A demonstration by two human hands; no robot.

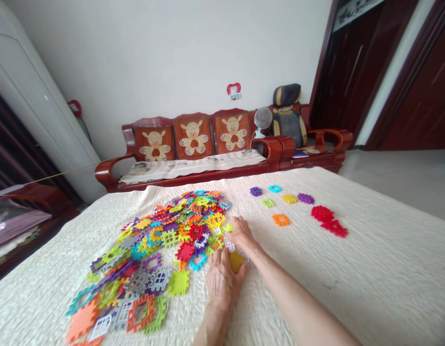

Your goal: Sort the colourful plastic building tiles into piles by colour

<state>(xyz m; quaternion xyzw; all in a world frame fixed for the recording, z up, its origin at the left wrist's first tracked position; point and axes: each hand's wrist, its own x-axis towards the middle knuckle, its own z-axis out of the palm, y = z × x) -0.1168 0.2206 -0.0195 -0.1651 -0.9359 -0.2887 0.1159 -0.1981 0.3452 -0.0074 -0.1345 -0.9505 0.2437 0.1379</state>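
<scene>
A big heap of colourful plastic interlocking tiles (pixel 160 245) lies on a white quilted cover (pixel 370 269). My left hand (pixel 221 281) rests at the heap's near right edge, its thumb side gripping a yellow tile (pixel 235 262). My right hand (pixel 241 234) sits just beyond it, fingers curled down over a white lattice tile (pixel 229 245) that touches the yellow one. Both hands meet over these two tiles.
Single tiles lie apart to the right: purple (pixel 256 191), blue (pixel 274 189), green (pixel 268 203), yellow (pixel 289 198), purple (pixel 305 198), orange (pixel 281 220) and joined red ones (pixel 328 221). A red wooden sofa (pixel 215 149) stands behind, with a small fan (pixel 262 119).
</scene>
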